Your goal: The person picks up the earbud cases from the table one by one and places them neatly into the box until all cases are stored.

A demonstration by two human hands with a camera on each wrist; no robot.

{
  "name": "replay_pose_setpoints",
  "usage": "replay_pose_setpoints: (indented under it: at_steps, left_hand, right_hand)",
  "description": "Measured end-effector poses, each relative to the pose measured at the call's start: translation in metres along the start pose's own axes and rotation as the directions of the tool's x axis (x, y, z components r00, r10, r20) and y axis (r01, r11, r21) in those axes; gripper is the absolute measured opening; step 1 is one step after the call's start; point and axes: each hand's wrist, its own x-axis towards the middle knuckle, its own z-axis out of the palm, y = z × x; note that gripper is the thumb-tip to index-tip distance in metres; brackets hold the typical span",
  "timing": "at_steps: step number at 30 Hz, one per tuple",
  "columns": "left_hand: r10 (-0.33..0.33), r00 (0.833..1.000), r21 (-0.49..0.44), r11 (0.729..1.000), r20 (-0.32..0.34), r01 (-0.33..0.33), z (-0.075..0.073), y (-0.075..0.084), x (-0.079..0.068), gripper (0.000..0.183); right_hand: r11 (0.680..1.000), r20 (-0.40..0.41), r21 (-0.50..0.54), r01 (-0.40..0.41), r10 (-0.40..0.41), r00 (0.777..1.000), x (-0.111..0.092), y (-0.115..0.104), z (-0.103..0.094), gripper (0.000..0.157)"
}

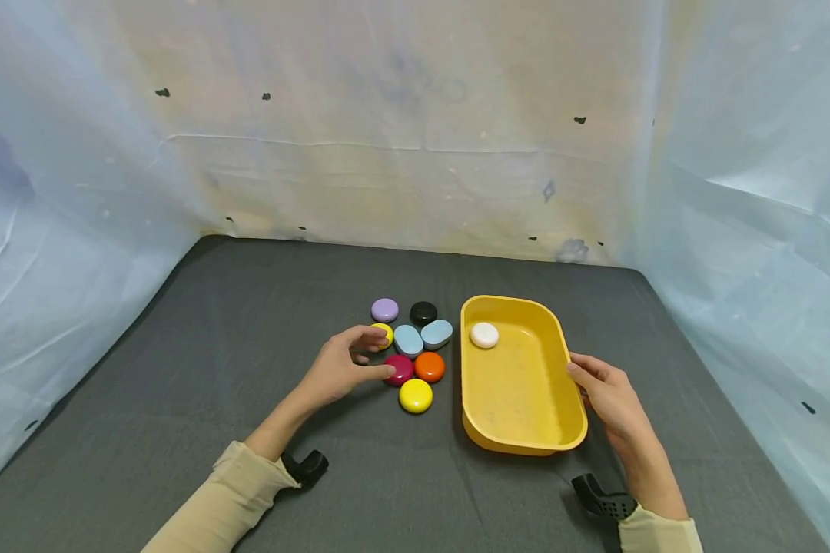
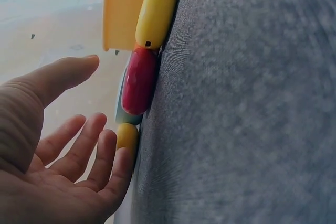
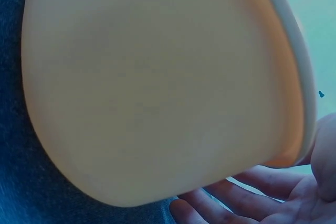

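Note:
My left hand [image 1: 339, 362] hovers over a cluster of glossy rounded discs, thumb and fingers apart with nothing between them. Its thumb tip is nearest the magenta disc [image 1: 401, 370], and its fingertips partly cover a yellow disc [image 1: 385, 335]. In the left wrist view a gap shows between the thumb and the magenta disc [image 2: 139, 81]. With the thumb at the rim and fingers against the outer wall, my right hand [image 1: 612, 395] holds the yellow tray [image 1: 526, 392] by its right side. A white disc [image 1: 484, 335] lies inside the tray. The tray's wall [image 3: 152, 93] fills the right wrist view.
Around the magenta disc lie an orange disc [image 1: 429, 366], another yellow disc [image 1: 416, 396], two light blue pieces [image 1: 408, 340], a black disc [image 1: 423, 312] and a purple disc [image 1: 384, 309]. A grey cloth [image 1: 360, 491] covers the table; pale sheets [image 1: 415, 153] hang behind and on both sides.

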Motion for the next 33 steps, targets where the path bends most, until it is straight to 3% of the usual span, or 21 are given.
replay_pose_setpoints:
  at_steps: [33]
  left_hand:
    - [-0.070,0.996,0.068,0.996,0.055,0.066,0.0053,0.0007,-0.0004,0.054]
  right_hand:
    - [1.000,-0.007,-0.009,-0.003,0.003,1.000,-0.0003,0.0005,0.0003,0.050]
